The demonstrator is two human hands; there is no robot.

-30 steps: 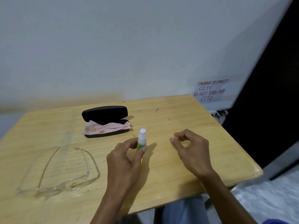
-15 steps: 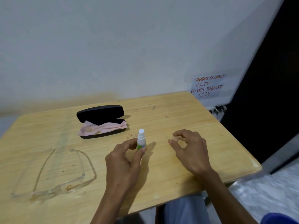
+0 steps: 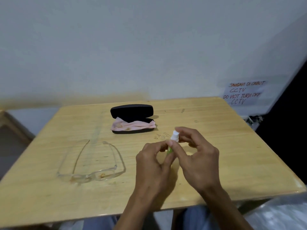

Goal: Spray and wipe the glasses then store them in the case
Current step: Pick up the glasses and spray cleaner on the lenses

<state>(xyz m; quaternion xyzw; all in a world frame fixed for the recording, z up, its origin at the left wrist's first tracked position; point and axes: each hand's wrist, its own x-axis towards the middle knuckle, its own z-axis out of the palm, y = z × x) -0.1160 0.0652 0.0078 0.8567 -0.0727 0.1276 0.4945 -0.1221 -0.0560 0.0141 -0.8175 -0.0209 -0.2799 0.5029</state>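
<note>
1. Pale wall is backing a yellow wooden table (image 3: pixel 216 163); a taped paper note (image 3: pixel 244 92) is showing on the wall beyond the table's far right corner.
2. I am taking the open black case (image 3: pixel 132 112) as my landmark. A pink cloth (image 3: pixel 132 126) is lying in its lower half, spilling over the near rim.
3. Clear-framed glasses (image 3: pixel 93 173) are resting on the table, nearer than the case and to its left, temples unfolded and pointing away from me. Brownish smears are showing on the lenses.
4. Spray bottle (image 3: pixel 174 140) is standing upright, nearer than the case and slightly right of it.
5. Left hand (image 3: pixel 152 166) is pinching the green body of the bottle between thumb and fingertips.
6. Right hand (image 3: pixel 197 161) is curling over the white top, fingertips closing on it; I am reading this as pulling off a cap, though I cannot tell whether a cap is present.
7. Doing it well, by my judgement: keeping the left pinch low and firm so the bottle is not tipping, pulling the top straight up, not squeezing the pump while it is aimed at nothing.
8. Glasses are untouched; spraying, wiping and storing are all remaining.
</note>
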